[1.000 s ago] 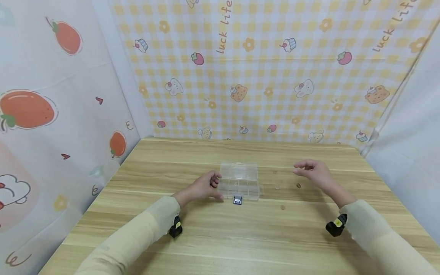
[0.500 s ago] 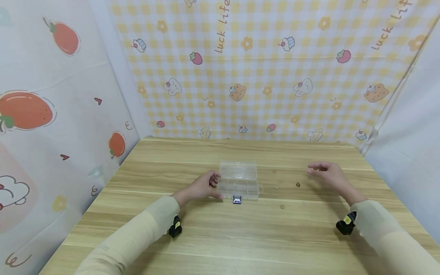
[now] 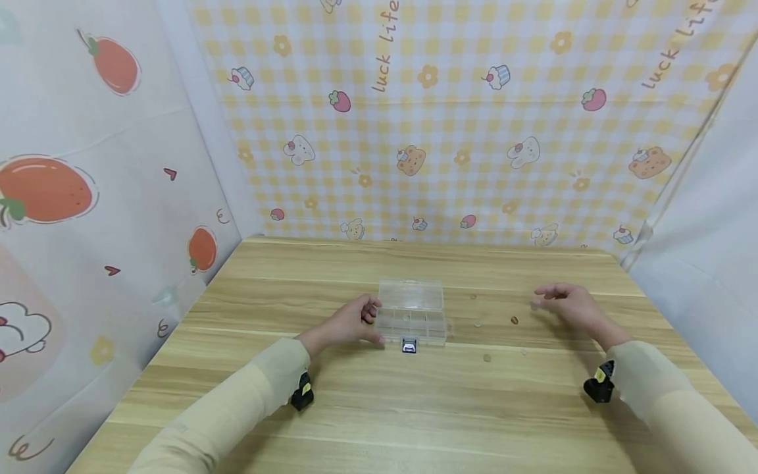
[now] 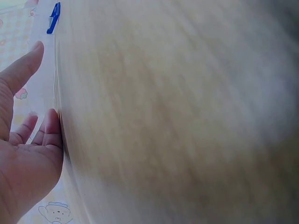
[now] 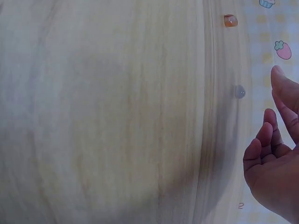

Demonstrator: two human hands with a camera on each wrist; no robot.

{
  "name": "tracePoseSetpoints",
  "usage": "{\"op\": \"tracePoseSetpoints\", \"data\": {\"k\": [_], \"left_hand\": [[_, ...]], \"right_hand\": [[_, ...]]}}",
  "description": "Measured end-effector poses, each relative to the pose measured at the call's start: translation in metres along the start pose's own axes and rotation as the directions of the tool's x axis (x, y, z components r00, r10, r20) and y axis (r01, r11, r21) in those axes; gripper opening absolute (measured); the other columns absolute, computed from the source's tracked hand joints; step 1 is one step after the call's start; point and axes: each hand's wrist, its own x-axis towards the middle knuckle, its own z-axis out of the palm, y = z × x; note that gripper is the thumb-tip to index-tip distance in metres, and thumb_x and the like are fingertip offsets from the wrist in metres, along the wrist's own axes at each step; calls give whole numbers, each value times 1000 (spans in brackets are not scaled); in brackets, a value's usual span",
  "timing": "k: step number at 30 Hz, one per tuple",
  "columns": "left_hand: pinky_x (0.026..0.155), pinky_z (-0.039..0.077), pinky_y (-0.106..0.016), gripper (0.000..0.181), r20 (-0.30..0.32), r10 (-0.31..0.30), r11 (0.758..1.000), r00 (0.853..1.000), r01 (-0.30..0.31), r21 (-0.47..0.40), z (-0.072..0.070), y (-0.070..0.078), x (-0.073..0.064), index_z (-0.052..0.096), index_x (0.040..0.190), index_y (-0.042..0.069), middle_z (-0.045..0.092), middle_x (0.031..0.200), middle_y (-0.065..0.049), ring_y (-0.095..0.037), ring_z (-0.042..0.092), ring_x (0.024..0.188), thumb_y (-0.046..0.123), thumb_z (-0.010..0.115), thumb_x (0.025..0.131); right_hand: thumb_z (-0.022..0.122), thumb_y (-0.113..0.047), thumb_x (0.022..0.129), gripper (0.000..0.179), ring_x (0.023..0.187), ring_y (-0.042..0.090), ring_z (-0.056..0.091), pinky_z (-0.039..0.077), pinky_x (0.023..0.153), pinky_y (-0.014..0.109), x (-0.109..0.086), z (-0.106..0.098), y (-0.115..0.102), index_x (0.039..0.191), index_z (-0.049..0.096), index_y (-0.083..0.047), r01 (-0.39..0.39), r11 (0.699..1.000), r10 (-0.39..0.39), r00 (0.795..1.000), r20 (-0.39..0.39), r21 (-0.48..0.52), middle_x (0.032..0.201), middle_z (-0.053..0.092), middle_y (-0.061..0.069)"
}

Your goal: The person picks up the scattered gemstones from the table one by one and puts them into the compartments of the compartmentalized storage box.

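A clear plastic compartment box sits in the middle of the table, lid raised at the back, with a blue clasp at its front. A small pale piece lies in one compartment. My left hand rests at the box's left end, fingers loosely bent, thumb extended toward the front corner. My right hand is low over the table to the right, thumb and fingers apart. A small clear glassy bead lies just ahead of it, and an orange-brown bead to its left.
More small beads are scattered right of the box: a pale one, an amber one and a clear one. The wooden table ends at a checked cloth backdrop, with cloth on both sides.
My right hand has moved right and a little toward me, then lowered beside a clear bead. The left hand and the box stay in place.
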Motion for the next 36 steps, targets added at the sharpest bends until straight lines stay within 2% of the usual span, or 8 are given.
{"op": "tracePoseSetpoints", "data": {"k": [7, 12, 23, 36], "left_hand": [[84, 44, -33, 70, 0, 3, 1000, 1000, -3, 2, 1, 1, 0, 50, 124, 2, 51, 106, -7, -20, 49, 93, 9, 90, 67], [85, 44, -34, 70, -3, 2, 1000, 1000, -2, 2, 1, 3, -1, 50, 124, 2, 51, 106, -7, -20, 49, 94, 9, 90, 67], [85, 44, -34, 70, -7, -10, 1000, 1000, 10, 7, 1, 5, -1, 49, 125, 2, 51, 106, -8, -20, 49, 94, 8, 90, 67], [86, 44, -34, 71, -7, -5, 1000, 1000, 5, 8, 1, 3, -1, 49, 125, 1, 51, 107, -8, -21, 49, 94, 8, 90, 67]], "right_hand": [[72, -34, 89, 51, 104, 34, 51, 41, 80, 38, 0, 1, 0, 122, 61, 4, -2, 999, 3, 999, 34, -35, 116, 57, 22], [72, -35, 88, 50, 95, 26, 52, 41, 75, 34, 2, 1, 3, 121, 62, 2, -9, 999, 11, 999, 44, -42, 109, 60, 16], [73, -31, 88, 49, 98, 26, 53, 42, 79, 34, 4, 2, 11, 122, 61, 4, 0, 998, 4, 997, 72, -66, 112, 59, 17], [69, -28, 92, 45, 94, 22, 55, 44, 79, 35, 6, 4, 15, 122, 61, 4, 36, 997, -29, 995, 90, -69, 112, 61, 17]]}}
